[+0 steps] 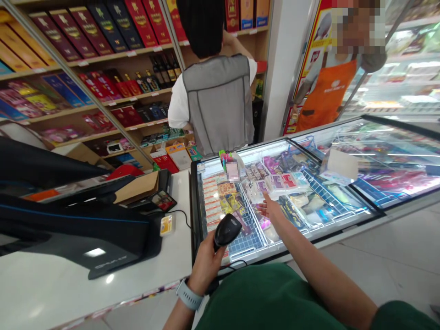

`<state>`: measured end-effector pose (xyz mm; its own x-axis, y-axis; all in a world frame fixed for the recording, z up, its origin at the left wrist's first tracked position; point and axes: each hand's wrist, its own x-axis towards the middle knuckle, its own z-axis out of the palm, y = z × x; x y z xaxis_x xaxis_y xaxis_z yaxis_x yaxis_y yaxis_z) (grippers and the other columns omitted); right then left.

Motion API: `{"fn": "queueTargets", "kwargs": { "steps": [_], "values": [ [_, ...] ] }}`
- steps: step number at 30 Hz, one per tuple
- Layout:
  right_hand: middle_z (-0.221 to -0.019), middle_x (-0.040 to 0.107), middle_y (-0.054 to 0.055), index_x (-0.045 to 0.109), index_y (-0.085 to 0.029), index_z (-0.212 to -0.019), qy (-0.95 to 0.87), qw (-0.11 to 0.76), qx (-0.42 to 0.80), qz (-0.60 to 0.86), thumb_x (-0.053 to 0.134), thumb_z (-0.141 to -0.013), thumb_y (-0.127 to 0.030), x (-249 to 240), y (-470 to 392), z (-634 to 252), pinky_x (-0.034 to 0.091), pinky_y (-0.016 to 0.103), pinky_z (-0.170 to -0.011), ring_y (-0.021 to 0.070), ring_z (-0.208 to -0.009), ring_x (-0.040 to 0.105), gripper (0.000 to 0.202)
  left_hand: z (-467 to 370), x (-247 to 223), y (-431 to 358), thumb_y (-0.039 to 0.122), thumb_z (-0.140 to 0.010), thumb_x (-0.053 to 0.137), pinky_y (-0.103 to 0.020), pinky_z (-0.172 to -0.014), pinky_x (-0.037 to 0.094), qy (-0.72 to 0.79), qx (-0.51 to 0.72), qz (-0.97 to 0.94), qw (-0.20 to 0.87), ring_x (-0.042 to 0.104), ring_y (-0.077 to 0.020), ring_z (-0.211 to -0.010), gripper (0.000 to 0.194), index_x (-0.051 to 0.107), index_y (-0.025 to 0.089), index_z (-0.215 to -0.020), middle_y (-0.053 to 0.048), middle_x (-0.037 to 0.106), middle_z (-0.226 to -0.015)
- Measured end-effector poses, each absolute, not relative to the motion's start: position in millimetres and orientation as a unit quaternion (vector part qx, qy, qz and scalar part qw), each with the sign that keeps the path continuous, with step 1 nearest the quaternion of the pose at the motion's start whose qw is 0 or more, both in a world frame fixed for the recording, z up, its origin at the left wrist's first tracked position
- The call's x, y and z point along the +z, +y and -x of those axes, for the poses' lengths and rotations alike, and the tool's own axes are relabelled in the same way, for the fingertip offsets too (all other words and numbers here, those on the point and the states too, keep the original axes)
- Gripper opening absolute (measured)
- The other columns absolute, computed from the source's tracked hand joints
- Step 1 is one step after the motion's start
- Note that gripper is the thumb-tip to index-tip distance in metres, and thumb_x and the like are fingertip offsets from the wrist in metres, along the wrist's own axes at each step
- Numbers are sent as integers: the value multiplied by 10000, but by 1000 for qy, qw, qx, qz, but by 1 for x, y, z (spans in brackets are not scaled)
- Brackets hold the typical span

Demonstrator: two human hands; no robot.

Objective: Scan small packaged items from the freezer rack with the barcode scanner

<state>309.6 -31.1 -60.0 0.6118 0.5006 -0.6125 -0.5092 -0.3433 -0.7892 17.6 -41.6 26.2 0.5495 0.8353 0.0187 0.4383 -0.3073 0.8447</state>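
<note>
Facing the lit freezer (343,231) beside the white counter (180,188), we hold our right hand (270,208) open above it — fingers loosely spread; our left hand (207,256) wraps the black scanner (227,231); a yellow pack (167,225) lies on the counter.

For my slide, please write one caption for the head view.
Left hand holding a black scanner, right hand open over a display freezer.
</note>
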Motion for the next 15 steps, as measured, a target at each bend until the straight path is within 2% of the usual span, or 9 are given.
{"fn": "queueTargets", "kwargs": {
  "steps": [9,15],
  "values": [
    [-527,638,7,543,-175,-799,59,616,443,649,696,-778,-451,-66,-18,-313,516,217,-450,129,-444,612,316,-14,30,-32,232,-830,548,-392,-997,451,412,229,-776,419,585,-239,-1153,401,555,174,-1227,-101,643,-1218],
    [-556,667,26,541,-165,-798,62,641,436,629,690,-799,-329,-66,-22,-309,556,241,-487,145,-475,643,222,-11,29,-28,213,-822,548,-397,-981,464,409,234,-772,428,600,-245,-1127,382,567,170,-1201,-104,654,-1194]
  ]
}}
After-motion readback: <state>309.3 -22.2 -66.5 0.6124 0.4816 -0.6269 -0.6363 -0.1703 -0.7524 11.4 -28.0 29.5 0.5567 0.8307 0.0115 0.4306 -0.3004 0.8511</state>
